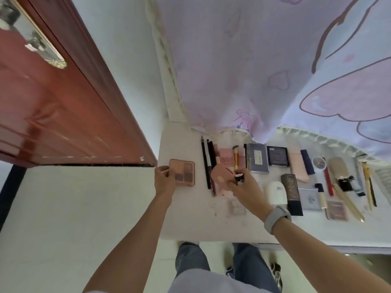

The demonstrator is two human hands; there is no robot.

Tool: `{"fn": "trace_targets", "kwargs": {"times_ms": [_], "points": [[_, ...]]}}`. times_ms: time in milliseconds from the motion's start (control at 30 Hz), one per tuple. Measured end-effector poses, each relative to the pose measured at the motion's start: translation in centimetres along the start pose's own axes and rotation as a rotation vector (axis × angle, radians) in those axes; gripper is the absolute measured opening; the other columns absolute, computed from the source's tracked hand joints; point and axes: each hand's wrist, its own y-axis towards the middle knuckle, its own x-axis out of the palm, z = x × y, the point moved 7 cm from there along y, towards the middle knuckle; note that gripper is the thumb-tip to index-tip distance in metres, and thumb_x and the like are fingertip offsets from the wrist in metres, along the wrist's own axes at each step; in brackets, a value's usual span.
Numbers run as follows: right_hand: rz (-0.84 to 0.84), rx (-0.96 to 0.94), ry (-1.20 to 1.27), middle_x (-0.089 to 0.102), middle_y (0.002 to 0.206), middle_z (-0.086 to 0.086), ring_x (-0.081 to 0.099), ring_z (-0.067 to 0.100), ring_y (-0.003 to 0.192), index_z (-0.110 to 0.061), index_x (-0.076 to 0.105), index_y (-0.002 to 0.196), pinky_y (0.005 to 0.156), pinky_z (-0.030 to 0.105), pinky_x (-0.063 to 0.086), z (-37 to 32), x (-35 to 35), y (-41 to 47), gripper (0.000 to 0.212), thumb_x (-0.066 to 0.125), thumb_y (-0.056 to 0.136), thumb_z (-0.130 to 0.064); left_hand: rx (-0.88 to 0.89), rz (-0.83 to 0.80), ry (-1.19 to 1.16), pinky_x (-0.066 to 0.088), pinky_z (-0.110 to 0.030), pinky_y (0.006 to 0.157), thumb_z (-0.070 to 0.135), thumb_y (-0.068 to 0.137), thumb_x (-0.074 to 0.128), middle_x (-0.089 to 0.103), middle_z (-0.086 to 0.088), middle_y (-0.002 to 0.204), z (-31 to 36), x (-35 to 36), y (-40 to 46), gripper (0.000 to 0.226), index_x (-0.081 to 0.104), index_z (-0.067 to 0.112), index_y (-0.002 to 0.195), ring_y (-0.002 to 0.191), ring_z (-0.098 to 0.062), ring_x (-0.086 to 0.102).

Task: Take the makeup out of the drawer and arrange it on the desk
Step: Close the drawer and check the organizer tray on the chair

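Observation:
My left hand grips the left edge of a pink eyeshadow palette at the left end of the white desk. My right hand holds a small black-and-white tube and a peach compact just above the desk, beside a row of dark pencils. Several makeup items lie in rows to the right: a makeup brush, a grey palette, a dark compact and a dark foundation bottle. No drawer is in view.
A red-brown door stands open at the left, close to the desk's left edge. A lilac printed curtain hangs over the back of the desk. My legs and shoes are below the front edge, on a pale floor.

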Motion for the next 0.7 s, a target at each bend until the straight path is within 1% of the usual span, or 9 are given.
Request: {"fn": "trace_targets", "kwargs": {"times_ms": [133,233,267,333,400,467,533,633,700], "points": [[-0.083,-0.06,-0.041,0.057,0.085,-0.012,0.054,0.005,0.066,-0.022,0.047,0.106,0.046,0.006,0.04,-0.4,-0.2,2.7,0.025,0.061,0.085,-0.019,0.121,0.068,0.091,0.043,-0.024,0.08,0.012,0.09,0.055,0.061,-0.006,0.11,1.2,0.9,0.4,0.028,0.057,0.006,0.117,0.097,-0.018,0.055],[-0.168,-0.135,-0.059,0.056,0.088,-0.014,0.055,0.001,0.068,-0.027,0.045,0.103,0.049,0.005,0.041,-1.0,-0.6,4.2,0.026,0.062,0.085,-0.022,0.253,0.09,0.225,0.041,-0.013,0.061,0.004,0.085,0.056,0.061,-0.001,0.084,2.5,2.3,0.2,0.012,0.061,0.008,0.095,0.081,-0.022,0.054],[-0.2,-0.166,-0.058,0.056,0.088,-0.016,0.056,0.0,0.069,-0.029,0.045,0.1,0.051,0.004,0.041,-1.1,-0.7,4.6,0.024,0.062,0.085,-0.023,0.283,0.098,0.294,0.043,-0.016,0.062,0.005,0.085,0.057,0.061,-0.007,0.086,2.7,2.9,0.2,0.011,0.06,0.002,0.096,0.081,-0.026,0.054],[-0.261,-0.238,-0.061,0.056,0.088,-0.018,0.058,-0.007,0.07,-0.037,0.044,0.09,0.053,0.002,0.04,-1.4,-1.0,5.4,0.024,0.062,0.085,-0.021,0.31,0.132,0.424,0.042,-0.028,0.08,0.009,0.087,0.059,0.057,-0.018,0.11,2.4,3.7,0.4,0.031,0.054,-0.003,0.115,0.099,-0.031,0.054],[-0.285,-0.311,-0.083,0.056,0.087,-0.015,0.056,-0.008,0.062,-0.04,0.042,0.085,0.05,0.004,0.04,-1.4,-1.6,6.2,0.03,0.061,0.085,-0.017,0.328,0.189,0.435,0.034,-0.027,0.093,0.006,0.087,0.059,0.049,-0.015,0.128,2.2,4.1,0.5,0.046,0.045,0.002,0.131,0.116,-0.027,0.046],[-0.31,-0.391,-0.068,0.056,0.085,-0.014,0.053,-0.006,0.055,-0.041,0.043,0.086,0.046,0.008,0.039,-1.3,-2.1,6.9,0.033,0.06,0.085,-0.012,0.356,0.239,0.424,0.031,-0.032,0.1,0.008,0.087,0.06,0.05,-0.01,0.13,2.0,4.5,0.7,0.05,0.043,0.008,0.135,0.12,-0.026,0.042],[-0.322,-0.492,-0.071,0.055,0.088,-0.013,0.054,-0.007,0.066,-0.039,0.044,0.088,0.055,0.008,0.042,-1.6,-2.3,7.4,0.035,0.06,0.084,-0.008,0.369,0.299,0.423,0.03,-0.039,0.102,0.014,0.087,0.062,0.053,-0.005,0.127,1.7,4.6,0.7,0.047,0.047,0.013,0.132,0.121,-0.025,0.041],[-0.331,-0.671,-0.124,0.056,0.099,-0.003,0.055,0.004,0.086,-0.016,0.053,0.102,0.072,0.017,0.046,-2.7,-1.5,7.5,0.022,0.06,0.084,-0.006,0.399,0.357,0.417,0.033,-0.041,0.101,0.02,0.087,0.061,0.057,-0.003,0.123,1.3,4.2,0.8,0.044,0.052,0.015,0.129,0.122,-0.025,0.043],[-0.312,-0.879,-0.215,0.055,0.102,0.008,0.057,0.019,0.085,0.0,0.054,0.101,0.069,0.028,0.05,-4.0,-0.4,6.4,0.021,0.062,0.083,-0.002,0.422,0.43,0.457,0.03,-0.04,0.1,0.022,0.09,0.056,0.058,-0.003,0.124,0.7,3.1,0.3,0.038,0.054,0.014,0.128,0.122,-0.025,0.042]]}}
